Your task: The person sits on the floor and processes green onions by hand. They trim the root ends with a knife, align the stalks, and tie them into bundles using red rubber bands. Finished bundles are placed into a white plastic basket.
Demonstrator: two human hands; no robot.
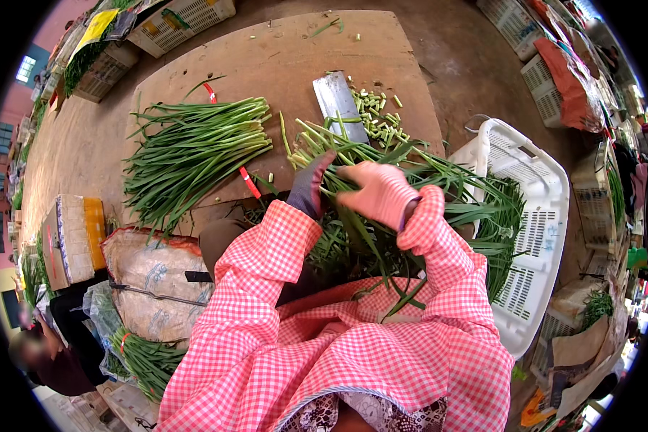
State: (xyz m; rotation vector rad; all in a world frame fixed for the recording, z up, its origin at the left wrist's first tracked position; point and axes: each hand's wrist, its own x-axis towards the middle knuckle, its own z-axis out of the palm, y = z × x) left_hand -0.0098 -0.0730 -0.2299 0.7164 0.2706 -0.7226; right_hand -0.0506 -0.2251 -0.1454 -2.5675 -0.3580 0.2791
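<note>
My left hand (309,186), in a dark grey glove, grips the pale cut-end side of a loose bunch of green stalks (345,148) that look like garlic chives. My right hand (377,189), in a pink striped glove, is motion-blurred over the same stalks; its grip is unclear. Their leaves trail right, over the rim of a white plastic crate (540,232). Just beyond my hands, a cleaver blade (339,100) lies flat on a wooden board (281,59), beside chopped stalk ends (380,121). A neat bundle of chives (194,148) rests on the board's left, with red tape (250,182) under it.
Leaf scraps (332,243) lie below my hands. A woven sack (159,281) and a tied green bundle (143,356) sit at left, near a taped box (73,240). Another person (59,356) is at lower left. More crates (542,86) line the right side.
</note>
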